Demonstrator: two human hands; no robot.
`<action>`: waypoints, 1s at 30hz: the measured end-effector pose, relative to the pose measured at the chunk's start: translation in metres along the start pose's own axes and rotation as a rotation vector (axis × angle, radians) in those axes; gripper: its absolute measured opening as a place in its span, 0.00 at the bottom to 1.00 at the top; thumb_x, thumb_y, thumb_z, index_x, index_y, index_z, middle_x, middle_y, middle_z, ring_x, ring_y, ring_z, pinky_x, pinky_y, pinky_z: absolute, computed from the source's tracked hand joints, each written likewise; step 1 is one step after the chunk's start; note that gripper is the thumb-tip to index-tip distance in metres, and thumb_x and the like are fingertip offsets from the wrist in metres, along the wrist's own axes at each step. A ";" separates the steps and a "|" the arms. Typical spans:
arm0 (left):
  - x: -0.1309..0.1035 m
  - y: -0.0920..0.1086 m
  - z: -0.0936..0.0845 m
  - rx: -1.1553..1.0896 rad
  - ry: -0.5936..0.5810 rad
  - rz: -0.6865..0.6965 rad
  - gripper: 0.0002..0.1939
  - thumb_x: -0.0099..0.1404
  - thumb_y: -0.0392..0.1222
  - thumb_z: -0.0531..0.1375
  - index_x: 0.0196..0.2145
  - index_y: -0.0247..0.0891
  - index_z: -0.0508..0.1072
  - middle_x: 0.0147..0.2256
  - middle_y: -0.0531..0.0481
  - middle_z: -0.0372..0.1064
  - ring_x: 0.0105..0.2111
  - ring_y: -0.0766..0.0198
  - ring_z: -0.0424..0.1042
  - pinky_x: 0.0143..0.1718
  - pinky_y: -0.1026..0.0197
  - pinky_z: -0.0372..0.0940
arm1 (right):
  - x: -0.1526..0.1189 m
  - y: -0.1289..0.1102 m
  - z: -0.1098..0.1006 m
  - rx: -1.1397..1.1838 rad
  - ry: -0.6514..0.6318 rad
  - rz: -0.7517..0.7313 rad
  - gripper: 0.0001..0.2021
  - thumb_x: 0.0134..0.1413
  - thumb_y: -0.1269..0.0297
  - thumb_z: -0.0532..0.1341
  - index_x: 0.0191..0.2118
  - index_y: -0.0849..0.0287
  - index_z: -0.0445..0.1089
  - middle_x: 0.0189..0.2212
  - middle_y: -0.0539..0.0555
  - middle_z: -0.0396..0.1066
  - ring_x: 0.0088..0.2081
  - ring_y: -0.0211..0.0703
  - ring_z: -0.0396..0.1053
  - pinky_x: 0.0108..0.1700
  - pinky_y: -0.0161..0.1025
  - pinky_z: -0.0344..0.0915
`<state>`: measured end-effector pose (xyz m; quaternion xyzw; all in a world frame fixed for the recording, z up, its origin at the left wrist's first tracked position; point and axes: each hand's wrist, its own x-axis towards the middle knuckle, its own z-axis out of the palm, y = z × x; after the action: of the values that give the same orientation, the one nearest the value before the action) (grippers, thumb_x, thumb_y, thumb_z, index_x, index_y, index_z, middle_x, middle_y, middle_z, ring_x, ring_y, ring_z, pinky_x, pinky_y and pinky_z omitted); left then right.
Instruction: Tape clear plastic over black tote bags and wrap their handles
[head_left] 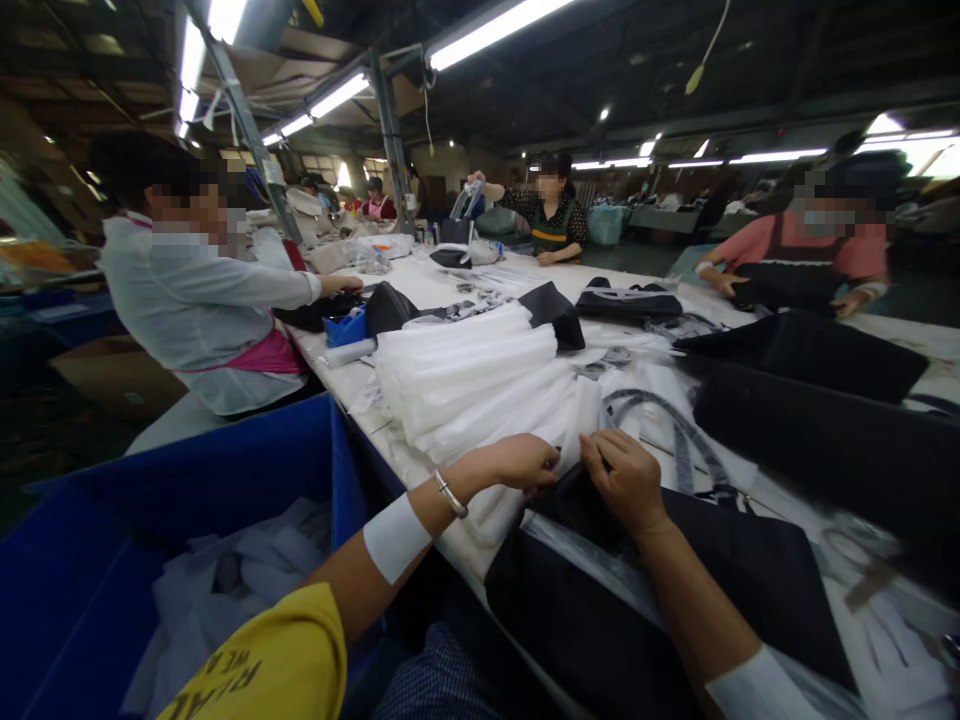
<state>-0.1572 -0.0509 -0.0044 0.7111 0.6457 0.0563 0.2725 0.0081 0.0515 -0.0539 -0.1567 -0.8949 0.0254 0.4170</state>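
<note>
A black bag (592,610) lies at the table's near edge, with a clear plastic strip across it. My left hand (529,463) is closed at the bag's upper edge, its fingertips curled out of sight. Close beside it on the right, my right hand (624,478) is closed too, thumb against fingers, at the same edge beside a piece of white wrap (581,425). What either hand pinches is too small to make out. A large pile of white foam rolls (472,370) lies just beyond my hands. Grey wrapped straps (682,440) curve over the table to the right.
A blue bin (187,450) with white sheets inside stands at the left. More black bags (832,450) lie along the right. One person works at the left edge, another across the table (525,285), a third at the right. A blue box (345,328) sits at the left edge.
</note>
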 end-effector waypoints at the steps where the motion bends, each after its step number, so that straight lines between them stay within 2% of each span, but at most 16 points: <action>1: 0.000 0.000 -0.006 0.025 -0.049 0.009 0.07 0.62 0.35 0.55 0.25 0.38 0.66 0.21 0.54 0.71 0.23 0.66 0.69 0.28 0.65 0.58 | 0.002 -0.001 -0.001 0.007 -0.013 0.005 0.12 0.65 0.67 0.55 0.31 0.58 0.71 0.32 0.56 0.74 0.37 0.45 0.71 0.44 0.42 0.66; 3: 0.001 -0.002 -0.012 0.037 -0.090 0.033 0.07 0.62 0.34 0.54 0.26 0.37 0.66 0.22 0.53 0.71 0.23 0.66 0.68 0.27 0.65 0.57 | 0.011 -0.001 -0.003 -0.005 -0.076 -0.015 0.09 0.63 0.69 0.55 0.42 0.59 0.73 0.42 0.58 0.75 0.45 0.48 0.70 0.50 0.45 0.66; 4: 0.000 -0.004 -0.011 0.035 -0.087 0.055 0.07 0.62 0.35 0.54 0.26 0.37 0.67 0.23 0.52 0.72 0.23 0.66 0.67 0.27 0.65 0.57 | 0.018 0.000 -0.005 -0.025 -0.149 -0.056 0.12 0.62 0.72 0.55 0.47 0.58 0.72 0.48 0.59 0.73 0.50 0.49 0.68 0.54 0.47 0.64; 7: -0.003 -0.014 0.001 0.011 0.018 0.129 0.07 0.64 0.39 0.55 0.29 0.37 0.70 0.26 0.51 0.72 0.24 0.65 0.67 0.27 0.64 0.56 | 0.048 0.003 -0.011 -0.102 -0.505 -0.290 0.25 0.52 0.83 0.53 0.52 0.55 0.70 0.59 0.57 0.66 0.60 0.52 0.61 0.62 0.57 0.53; 9: -0.009 -0.018 0.012 -0.031 0.114 0.135 0.09 0.65 0.42 0.55 0.31 0.37 0.72 0.27 0.50 0.72 0.25 0.64 0.67 0.27 0.63 0.56 | 0.073 0.004 -0.015 -0.137 -0.707 -0.457 0.27 0.47 0.86 0.53 0.48 0.55 0.72 0.57 0.56 0.68 0.61 0.53 0.60 0.65 0.63 0.44; 11: -0.019 -0.017 0.023 -0.131 0.208 0.085 0.10 0.66 0.43 0.55 0.34 0.37 0.73 0.29 0.50 0.73 0.27 0.63 0.69 0.29 0.64 0.57 | 0.096 0.001 -0.015 -0.144 -0.835 -0.587 0.20 0.48 0.85 0.54 0.41 0.56 0.74 0.50 0.56 0.73 0.61 0.54 0.59 0.65 0.64 0.39; 13: -0.035 -0.013 0.036 -0.275 0.308 -0.004 0.10 0.68 0.43 0.53 0.36 0.38 0.74 0.32 0.50 0.74 0.31 0.63 0.71 0.32 0.64 0.60 | 0.113 -0.003 -0.012 -0.131 -0.972 -0.687 0.14 0.52 0.82 0.56 0.34 0.57 0.74 0.39 0.55 0.77 0.57 0.52 0.65 0.66 0.61 0.39; 14: -0.045 -0.010 0.043 -0.354 0.351 -0.064 0.10 0.69 0.43 0.53 0.37 0.39 0.74 0.33 0.51 0.75 0.32 0.63 0.71 0.34 0.65 0.60 | 0.119 -0.004 -0.009 -0.127 -1.055 -0.719 0.12 0.54 0.81 0.57 0.32 0.58 0.74 0.34 0.54 0.76 0.51 0.51 0.69 0.65 0.59 0.44; 16: -0.069 -0.004 0.058 -0.502 0.376 -0.196 0.10 0.70 0.44 0.53 0.38 0.39 0.73 0.34 0.51 0.75 0.33 0.64 0.72 0.35 0.66 0.61 | 0.127 -0.006 -0.001 -0.132 -1.235 -0.737 0.09 0.54 0.78 0.59 0.32 0.58 0.74 0.30 0.53 0.76 0.40 0.47 0.73 0.57 0.52 0.57; 17: -0.081 -0.001 0.066 -0.564 0.350 -0.259 0.10 0.69 0.45 0.54 0.38 0.39 0.73 0.33 0.52 0.75 0.33 0.64 0.72 0.33 0.66 0.61 | 0.129 -0.005 0.004 -0.135 -1.319 -0.723 0.08 0.53 0.76 0.61 0.32 0.57 0.75 0.29 0.54 0.76 0.37 0.46 0.74 0.51 0.48 0.61; 19: -0.102 0.004 0.079 -0.671 0.246 -0.319 0.10 0.69 0.45 0.54 0.36 0.39 0.74 0.31 0.52 0.74 0.32 0.65 0.72 0.32 0.67 0.61 | 0.132 -0.003 0.015 -0.117 -1.455 -0.668 0.06 0.49 0.73 0.64 0.33 0.55 0.76 0.30 0.54 0.76 0.34 0.46 0.74 0.40 0.41 0.62; 21: -0.116 0.007 0.087 -0.755 0.180 -0.319 0.11 0.70 0.42 0.53 0.38 0.40 0.75 0.33 0.52 0.75 0.34 0.65 0.73 0.36 0.67 0.62 | 0.133 -0.001 0.026 -0.063 -1.543 -0.615 0.06 0.46 0.69 0.67 0.32 0.52 0.78 0.28 0.52 0.76 0.32 0.45 0.73 0.34 0.38 0.59; 25: -0.116 0.005 0.090 -0.862 0.164 -0.287 0.13 0.70 0.39 0.52 0.46 0.42 0.75 0.43 0.51 0.75 0.44 0.64 0.72 0.48 0.64 0.62 | 0.128 -0.003 0.042 0.072 -1.676 -0.563 0.05 0.41 0.66 0.69 0.28 0.49 0.79 0.21 0.48 0.74 0.24 0.41 0.69 0.28 0.37 0.52; 30: -0.104 -0.002 0.086 -0.893 0.053 -0.184 0.14 0.70 0.38 0.53 0.48 0.41 0.76 0.45 0.48 0.75 0.46 0.61 0.73 0.51 0.62 0.63 | 0.114 -0.018 0.045 0.309 -1.921 -0.508 0.04 0.41 0.69 0.69 0.26 0.51 0.79 0.19 0.47 0.74 0.20 0.38 0.65 0.24 0.36 0.49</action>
<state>-0.1384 -0.1767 -0.0501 0.4622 0.6253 0.3228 0.5395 -0.0989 0.0729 0.0043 0.1817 -0.8458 0.1672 -0.4729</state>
